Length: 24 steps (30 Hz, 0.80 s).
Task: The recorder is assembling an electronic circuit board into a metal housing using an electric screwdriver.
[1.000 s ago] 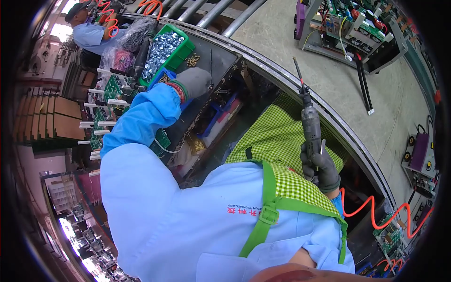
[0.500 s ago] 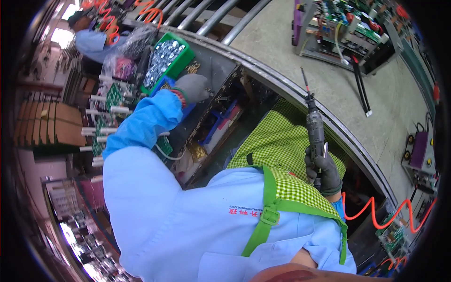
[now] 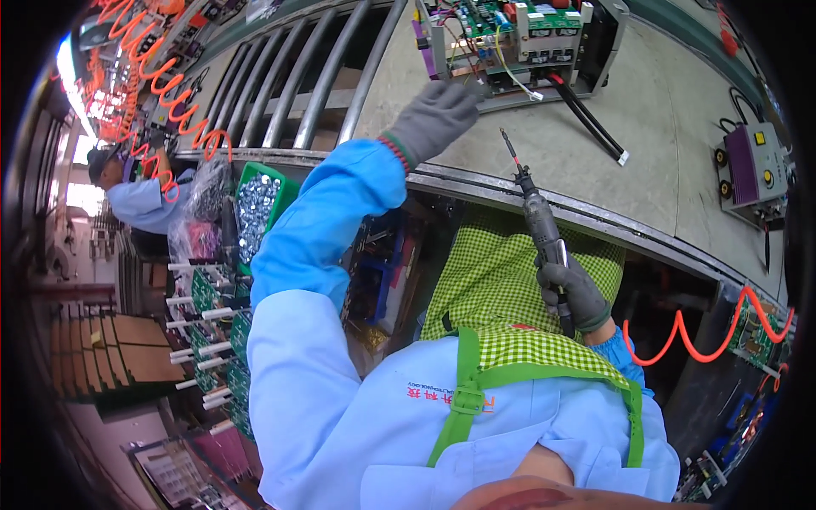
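Observation:
My right hand (image 3: pixel 575 293), in a grey glove, is wrapped round the grip of a dark power screwdriver (image 3: pixel 542 223). Its long thin bit points up and away over the bench edge. My left hand (image 3: pixel 435 121), also gloved in grey, hangs over the near side of the bench with its fingers bent together. Whatever may be between its fingertips is too small to make out. Just beyond those fingertips stands an opened electronic unit (image 3: pixel 544 38) with green circuit boards, a yellow wire and a pair of black cables (image 3: pixel 588 119) trailing onto the bench.
A green bin (image 3: pixel 285 191) of shiny metal parts stands at the left, near metal rollers (image 3: pixel 319 81). Circuit boards with white posts (image 3: pixel 208 340) line the left side. A purple-sided device (image 3: pixel 752 170) sits at the far right, above an orange coiled hose (image 3: pixel 680 344). Another person works at far left.
My left hand has left the spot beside the green bin and moved right and away, to the electronic unit. The view has turned; my right hand still grips the screwdriver.

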Motion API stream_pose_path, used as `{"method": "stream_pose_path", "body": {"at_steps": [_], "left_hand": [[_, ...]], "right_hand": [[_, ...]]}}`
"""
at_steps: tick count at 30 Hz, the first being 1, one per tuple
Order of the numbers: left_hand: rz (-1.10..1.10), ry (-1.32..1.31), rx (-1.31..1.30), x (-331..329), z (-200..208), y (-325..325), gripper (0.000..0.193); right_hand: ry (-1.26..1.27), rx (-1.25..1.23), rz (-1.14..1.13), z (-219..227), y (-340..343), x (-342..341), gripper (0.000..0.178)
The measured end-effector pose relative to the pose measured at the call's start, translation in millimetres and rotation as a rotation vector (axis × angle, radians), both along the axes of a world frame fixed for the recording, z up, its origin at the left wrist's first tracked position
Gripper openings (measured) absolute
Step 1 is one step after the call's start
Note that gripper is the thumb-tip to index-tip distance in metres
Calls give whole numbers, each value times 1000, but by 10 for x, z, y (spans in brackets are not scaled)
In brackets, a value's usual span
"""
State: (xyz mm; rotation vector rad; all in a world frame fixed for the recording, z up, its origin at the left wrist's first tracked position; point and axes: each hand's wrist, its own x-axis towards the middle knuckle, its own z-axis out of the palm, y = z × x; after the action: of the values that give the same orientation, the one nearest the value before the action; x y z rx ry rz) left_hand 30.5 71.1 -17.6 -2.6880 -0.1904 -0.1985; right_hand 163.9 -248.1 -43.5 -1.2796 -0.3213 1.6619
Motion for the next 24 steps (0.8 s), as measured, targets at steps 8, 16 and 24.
{"method": "stream_pose_path", "body": {"at_steps": [8, 16, 24], "left_hand": [[-82, 188, 78, 532, -162, 215, 12], [248, 400, -177, 927, -66, 343, 20], [172, 358, -242, 953, -136, 503, 20]], "right_hand": [[16, 4, -18, -39, 79, 35, 35], [8, 32, -30, -93, 238, 49, 35], [2, 86, 15, -168, 355, 63, 34]]}}
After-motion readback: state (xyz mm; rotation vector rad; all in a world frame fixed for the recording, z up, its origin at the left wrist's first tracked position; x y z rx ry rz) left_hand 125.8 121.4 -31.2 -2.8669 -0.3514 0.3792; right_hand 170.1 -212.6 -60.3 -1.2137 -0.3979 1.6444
